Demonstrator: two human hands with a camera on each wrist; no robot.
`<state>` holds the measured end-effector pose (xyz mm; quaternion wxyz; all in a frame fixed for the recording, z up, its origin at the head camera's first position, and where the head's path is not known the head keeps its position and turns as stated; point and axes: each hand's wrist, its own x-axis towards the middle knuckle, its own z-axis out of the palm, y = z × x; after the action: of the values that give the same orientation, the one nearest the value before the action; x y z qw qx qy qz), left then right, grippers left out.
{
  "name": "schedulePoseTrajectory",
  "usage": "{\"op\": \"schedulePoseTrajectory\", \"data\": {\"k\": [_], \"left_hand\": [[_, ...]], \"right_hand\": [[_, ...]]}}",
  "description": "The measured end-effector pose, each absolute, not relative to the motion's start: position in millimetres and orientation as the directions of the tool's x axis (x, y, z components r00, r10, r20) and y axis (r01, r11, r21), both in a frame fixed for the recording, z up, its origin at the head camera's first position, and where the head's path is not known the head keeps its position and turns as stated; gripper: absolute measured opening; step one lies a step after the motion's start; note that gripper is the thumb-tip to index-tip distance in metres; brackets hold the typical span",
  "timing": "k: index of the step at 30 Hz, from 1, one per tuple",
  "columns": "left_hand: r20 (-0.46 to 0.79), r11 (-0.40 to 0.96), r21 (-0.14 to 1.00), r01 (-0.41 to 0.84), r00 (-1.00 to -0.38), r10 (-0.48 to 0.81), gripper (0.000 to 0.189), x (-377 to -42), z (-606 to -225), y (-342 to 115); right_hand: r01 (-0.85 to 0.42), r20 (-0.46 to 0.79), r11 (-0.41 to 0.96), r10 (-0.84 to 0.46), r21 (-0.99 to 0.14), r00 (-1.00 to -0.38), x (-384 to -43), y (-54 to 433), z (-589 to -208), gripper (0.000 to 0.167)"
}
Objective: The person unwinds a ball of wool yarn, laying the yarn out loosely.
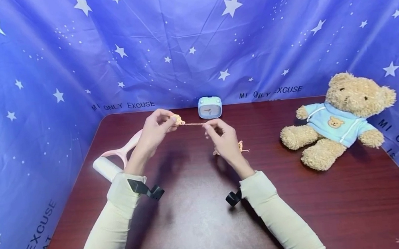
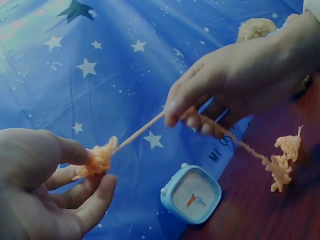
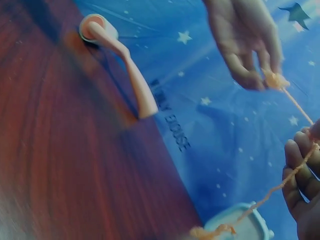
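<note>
My left hand (image 1: 153, 131) pinches a small peach-orange crocheted piece (image 2: 101, 159) between thumb and fingers. A strand of yarn (image 2: 140, 132) stretches taut from that piece to my right hand (image 1: 223, 137), which pinches it between thumb and forefinger. Both hands are raised above the table. Past the right hand the strand hangs in a slack, kinked line down to more peach-orange crochet (image 2: 280, 175) on the table. In the head view the right hand and wrist partly hide this crochet.
A light-blue alarm clock (image 1: 210, 107) stands at the table's back edge. At the left lies a lint roller (image 1: 107, 168) with a pink handle, partly behind the left forearm. A teddy bear (image 1: 343, 120) in a blue top sits at the right. A starry blue curtain (image 1: 176, 34) surrounds the table (image 1: 195, 229).
</note>
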<state>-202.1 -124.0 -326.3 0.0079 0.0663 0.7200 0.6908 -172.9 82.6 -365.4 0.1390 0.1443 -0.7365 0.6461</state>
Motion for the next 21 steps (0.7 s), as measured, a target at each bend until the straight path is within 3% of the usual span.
{"op": "schedulePoseTrajectory", "data": {"k": [8,13,21], "left_hand": [[0.076,-0.006,0.997,0.076,-0.996,0.046,0.02,-203.8,-325.5,-124.9],[0.087,0.035,0.995,0.093,-0.986,0.141,0.032,-203.5,-326.9,-126.1],[0.079,0.036,0.995,0.092,-0.957,0.281,0.029,-200.9,-329.7,-124.8]], "right_hand": [[-0.432,0.439,0.1,0.07,-0.896,-0.896,-173.2,109.6,-360.0,0.017],[-0.43,0.439,0.098,0.102,-0.897,-0.893,-172.8,118.5,-358.6,0.016],[-0.465,0.469,0.06,0.123,-0.883,-0.875,-173.4,123.2,-353.9,0.016]]}}
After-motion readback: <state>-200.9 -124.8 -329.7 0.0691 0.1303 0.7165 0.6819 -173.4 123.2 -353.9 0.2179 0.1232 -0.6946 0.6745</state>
